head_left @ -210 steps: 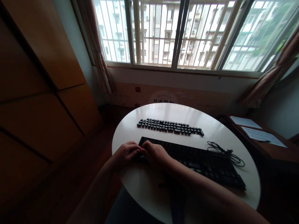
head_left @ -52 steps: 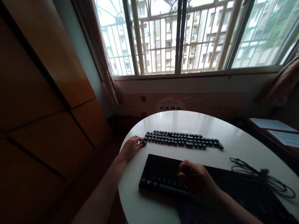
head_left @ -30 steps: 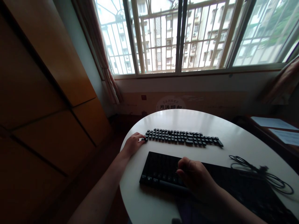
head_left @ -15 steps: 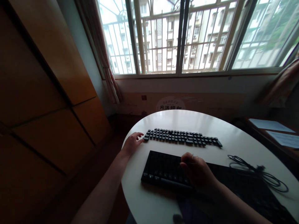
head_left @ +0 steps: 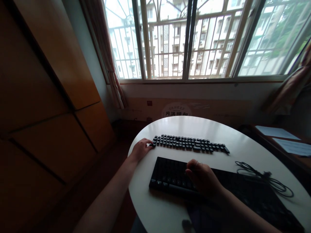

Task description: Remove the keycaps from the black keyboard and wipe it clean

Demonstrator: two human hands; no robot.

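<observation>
A black keyboard base (head_left: 170, 176) lies on the round white table (head_left: 194, 126), with most of its keycaps off. Behind it the loose black keycaps (head_left: 189, 143) are laid out in rows. My left hand (head_left: 141, 149) rests at the left end of those rows, fingers curled and pinching the end keycap. On the keyboard base sits my right hand (head_left: 202, 179), its fingers curled down onto the switches; whether it holds anything stays hidden.
The keyboard's coiled black cable (head_left: 263, 178) lies on the table to the right. Wooden cabinets (head_left: 48, 97) stand close on the left. A barred window (head_left: 189, 38) runs behind. Papers (head_left: 286, 139) lie on a low dark surface at the right.
My left hand's fingers, stretched out half a second ago, have closed on the end keycap of the rows. My right hand stays on the keyboard base. The view has shifted slightly.
</observation>
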